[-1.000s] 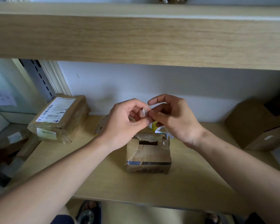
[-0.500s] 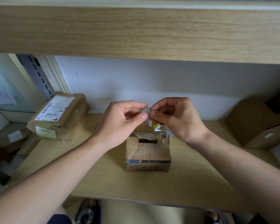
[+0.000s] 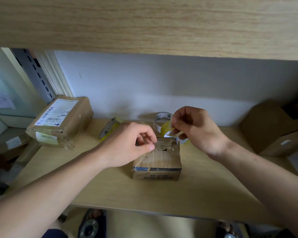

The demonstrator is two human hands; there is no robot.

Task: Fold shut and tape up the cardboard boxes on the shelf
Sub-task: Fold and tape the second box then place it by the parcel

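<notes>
Head view shows a small cardboard box (image 3: 156,162) mid-shelf (image 3: 205,189), under both hands. Left hand (image 3: 127,145) pinches clear tape at the box's top-left edge, while right hand (image 3: 194,129) pinches a yellow tape strip (image 3: 165,128) just above its rear.

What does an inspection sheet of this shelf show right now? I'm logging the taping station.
Surface: light wooden shelf, white wall behind.
Job's things: small cardboard box at centre, top crumpled with a gap; tape roll behind it; yellow tape roll to its left.
Clutter: labelled parcel at left; brown box at right.
Grippers: left hand pinches at the box top; right hand pinches a yellowish tape strip.
Cables: nothing seen.
Surroundings: upper shelf board overhead; slotted rail at left.
</notes>
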